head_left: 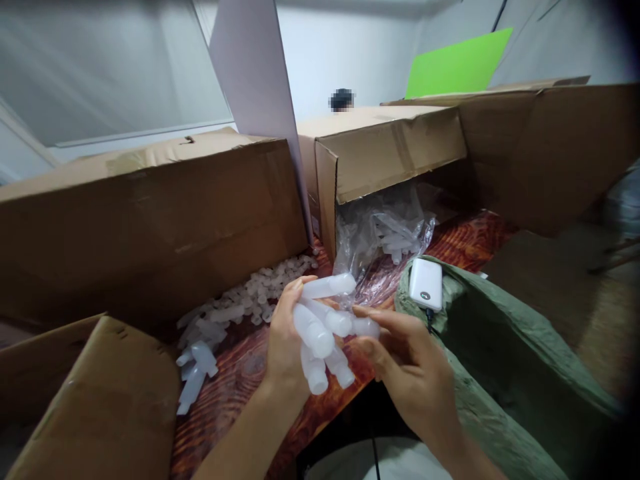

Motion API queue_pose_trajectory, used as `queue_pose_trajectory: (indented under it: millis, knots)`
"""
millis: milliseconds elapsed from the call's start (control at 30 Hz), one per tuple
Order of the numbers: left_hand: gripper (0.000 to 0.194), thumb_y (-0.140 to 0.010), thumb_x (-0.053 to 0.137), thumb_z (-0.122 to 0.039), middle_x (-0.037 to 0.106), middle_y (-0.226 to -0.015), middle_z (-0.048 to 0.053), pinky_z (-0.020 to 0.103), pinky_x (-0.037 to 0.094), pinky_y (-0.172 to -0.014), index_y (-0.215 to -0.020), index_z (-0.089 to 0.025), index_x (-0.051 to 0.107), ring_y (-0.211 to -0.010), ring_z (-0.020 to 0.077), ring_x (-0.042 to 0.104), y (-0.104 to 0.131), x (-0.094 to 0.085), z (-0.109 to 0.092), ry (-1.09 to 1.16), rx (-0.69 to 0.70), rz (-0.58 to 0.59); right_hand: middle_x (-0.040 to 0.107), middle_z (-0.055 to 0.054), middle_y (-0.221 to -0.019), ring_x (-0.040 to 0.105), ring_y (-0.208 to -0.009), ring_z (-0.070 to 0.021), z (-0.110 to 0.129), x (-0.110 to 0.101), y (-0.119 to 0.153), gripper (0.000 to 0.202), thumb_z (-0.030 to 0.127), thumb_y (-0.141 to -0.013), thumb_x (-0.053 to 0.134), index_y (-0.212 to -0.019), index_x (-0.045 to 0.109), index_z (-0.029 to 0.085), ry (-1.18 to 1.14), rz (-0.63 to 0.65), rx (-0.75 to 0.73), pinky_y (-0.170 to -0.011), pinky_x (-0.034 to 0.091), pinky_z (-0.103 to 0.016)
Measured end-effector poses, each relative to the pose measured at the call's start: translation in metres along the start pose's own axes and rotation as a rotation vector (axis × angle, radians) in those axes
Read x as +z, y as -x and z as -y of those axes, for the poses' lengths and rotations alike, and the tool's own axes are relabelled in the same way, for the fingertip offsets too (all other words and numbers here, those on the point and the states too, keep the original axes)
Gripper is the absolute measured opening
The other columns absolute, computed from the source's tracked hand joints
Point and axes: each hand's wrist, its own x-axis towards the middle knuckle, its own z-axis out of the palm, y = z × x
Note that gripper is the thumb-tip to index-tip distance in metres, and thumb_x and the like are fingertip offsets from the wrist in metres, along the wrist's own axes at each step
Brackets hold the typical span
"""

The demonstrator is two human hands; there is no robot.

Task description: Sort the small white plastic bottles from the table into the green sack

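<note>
A bundle of several translucent white plastic tubes (315, 330) lies in my left hand (285, 333), its fingers wrapped round them from the left and behind. Their narrower necks point towards me and to the right. My right hand (415, 373) pinches the end of one tube (367, 327) at the bundle's right side between thumb and fingers. More loose tubes (197, 370) lie on the table to the left, beside a heap of small white caps (265, 287).
Cardboard boxes (150, 233) line the back. One open box (400, 157) holds a clear plastic bag (370, 227) with tubes. Another box (100, 400) stands front left. At right, a white power bank (425, 285) rests on green fabric (500, 333). A person's head (342, 100) shows behind.
</note>
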Motion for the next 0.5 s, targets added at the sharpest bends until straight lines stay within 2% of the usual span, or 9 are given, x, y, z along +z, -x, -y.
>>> queue_pose_trajectory:
  millis: [67, 133, 200, 233, 267, 333, 400, 500]
  knots:
    - [0.030, -0.081, 0.057, -0.040, 0.062, -0.060, -0.001, 0.024, 0.046, -0.046, -0.100, -0.017, 0.057, -0.046, 0.0141, 0.056, -0.001, 0.000, 0.000, 0.011, -0.011, 0.017, 0.072, -0.005, -0.111, 0.067, -0.064, -0.0108, 0.000, -0.010, -0.003, 0.031, 0.017, -0.089, 0.063, -0.118, 0.056, 0.024, 0.178, 0.090, -0.138, -0.060, 0.056, -0.022]
    - [0.030, -0.082, 0.056, -0.039, 0.062, -0.061, -0.001, 0.024, 0.045, -0.046, -0.101, -0.017, 0.056, -0.046, 0.0143, 0.056, -0.001, 0.000, 0.001, 0.024, -0.029, 0.028, 0.069, -0.007, -0.118, 0.071, -0.088, -0.0160, 0.000, -0.018, -0.008, 0.036, 0.010, -0.089, 0.059, -0.121, 0.053, 0.024, 0.279, 0.165, -0.295, -0.076, 0.058, -0.025]
    - [0.028, -0.082, 0.056, -0.038, 0.064, -0.063, 0.000, 0.024, 0.047, -0.049, -0.101, -0.018, 0.056, -0.049, 0.0149, 0.057, -0.002, -0.001, 0.002, 0.036, -0.041, 0.024, 0.065, -0.009, -0.125, 0.066, -0.108, -0.0193, -0.001, -0.024, -0.013, 0.036, 0.006, -0.090, 0.055, -0.122, 0.051, 0.022, 0.325, 0.227, -0.413, -0.086, 0.055, -0.028]
    - [0.027, -0.082, 0.056, -0.038, 0.064, -0.065, 0.001, 0.024, 0.047, -0.050, -0.100, -0.018, 0.056, -0.051, 0.0152, 0.059, -0.002, 0.000, 0.003, 0.030, -0.039, 0.017, 0.067, -0.010, -0.122, 0.066, -0.107, -0.0192, -0.001, -0.025, -0.015, 0.034, 0.006, -0.090, 0.054, -0.121, 0.050, 0.020, 0.352, 0.242, -0.443, -0.086, 0.055, -0.027]
    - [0.027, -0.082, 0.057, -0.038, 0.065, -0.065, 0.001, 0.025, 0.048, -0.051, -0.100, -0.018, 0.056, -0.052, 0.0157, 0.059, -0.001, 0.000, 0.003, 0.013, -0.032, 0.010, 0.070, -0.009, -0.112, 0.069, -0.099, -0.0183, -0.001, -0.027, -0.017, 0.028, 0.009, -0.092, 0.055, -0.118, 0.051, 0.019, 0.388, 0.248, -0.451, -0.081, 0.055, -0.025]
    - [0.029, -0.081, 0.057, -0.040, 0.065, -0.064, 0.002, 0.026, 0.048, -0.051, -0.100, -0.018, 0.056, -0.052, 0.0166, 0.060, 0.001, 0.001, 0.006, -0.043, -0.012, -0.004, 0.072, -0.003, -0.081, 0.071, -0.070, -0.0146, -0.001, -0.030, -0.019, 0.013, 0.024, -0.095, 0.056, -0.107, 0.056, 0.017, 0.484, 0.224, -0.425, -0.063, 0.052, -0.022]
    - [0.031, -0.080, 0.058, -0.042, 0.064, -0.061, 0.001, 0.025, 0.046, -0.049, -0.100, -0.018, 0.057, -0.050, 0.0168, 0.059, 0.004, 0.003, 0.008, -0.095, 0.006, -0.012, 0.058, 0.004, -0.056, 0.059, -0.047, -0.0114, 0.001, -0.033, -0.022, 0.025, 0.040, -0.096, 0.053, -0.085, 0.057, 0.019, 0.565, 0.220, -0.386, -0.048, 0.042, -0.022]
    - [0.028, -0.080, 0.059, -0.041, 0.061, -0.059, 0.000, 0.023, 0.044, -0.048, -0.095, -0.017, 0.059, -0.049, 0.0150, 0.057, 0.006, 0.005, 0.013, -0.123, 0.034, -0.016, 0.046, 0.005, -0.048, 0.048, -0.039, -0.0089, 0.002, -0.038, -0.022, 0.043, 0.049, -0.098, 0.045, -0.063, 0.046, 0.022, 0.567, 0.295, -0.320, -0.041, 0.033, -0.023]
